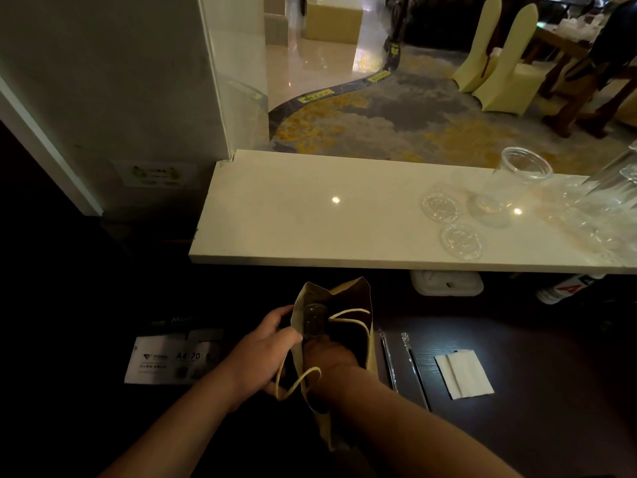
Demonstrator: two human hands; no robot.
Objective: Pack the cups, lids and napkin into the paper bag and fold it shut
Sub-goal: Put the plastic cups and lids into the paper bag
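A tan paper bag (pixel 368 326) with cord handles stands open on the dark lower table. My left hand (pixel 265 343) grips the bag's left rim. My right hand (pixel 327 353) reaches down inside the bag, shut on a clear plastic cup (pixel 314 320) that sits partly inside the opening. On the white counter above stands another clear cup (pixel 517 177), with two clear lids (pixel 440 207) (pixel 462 241) lying flat beside it. A folded white napkin (pixel 463 374) lies on the dark table to the right of the bag.
Two wrapped straws (pixel 387 360) (pixel 413 367) lie between the bag and the napkin. More clear cups (pixel 613 191) crowd the counter's right end. A box of A4 paper (pixel 172 357) sits to the left. A white tray (pixel 446 282) is under the counter edge.
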